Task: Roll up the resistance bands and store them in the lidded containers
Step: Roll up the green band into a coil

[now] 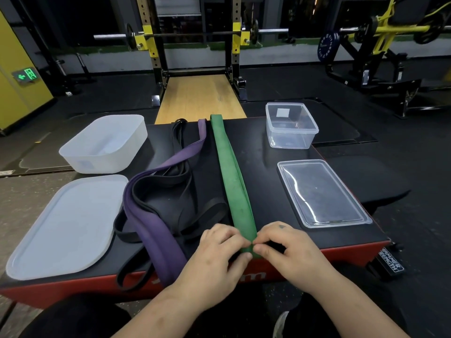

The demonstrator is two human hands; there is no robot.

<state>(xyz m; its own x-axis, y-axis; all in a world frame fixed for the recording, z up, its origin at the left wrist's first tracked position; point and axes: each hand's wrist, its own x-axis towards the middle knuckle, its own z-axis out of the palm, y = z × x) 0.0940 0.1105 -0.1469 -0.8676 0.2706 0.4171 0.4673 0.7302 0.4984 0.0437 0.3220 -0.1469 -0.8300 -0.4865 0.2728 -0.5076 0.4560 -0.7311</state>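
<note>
A green resistance band (230,172) lies flat and straight down the middle of a black-topped box (263,172). My left hand (219,250) and my right hand (285,247) pinch its near end from both sides, fingertips almost touching. Left of it a purple band (151,225) and tangled black bands (180,189) lie loose. A frosted white container (105,142) stands open at the far left with its lid (66,225) in front of it. At the far right stands an open clear container (291,125), and its clear lid (322,193) lies nearer.
The box has red sides (341,254) and stands on a dark gym floor. Beyond it are a wooden platform (200,96) and a squat rack with a loaded barbell. A weight machine stands at the back right. My knees show under the near edge.
</note>
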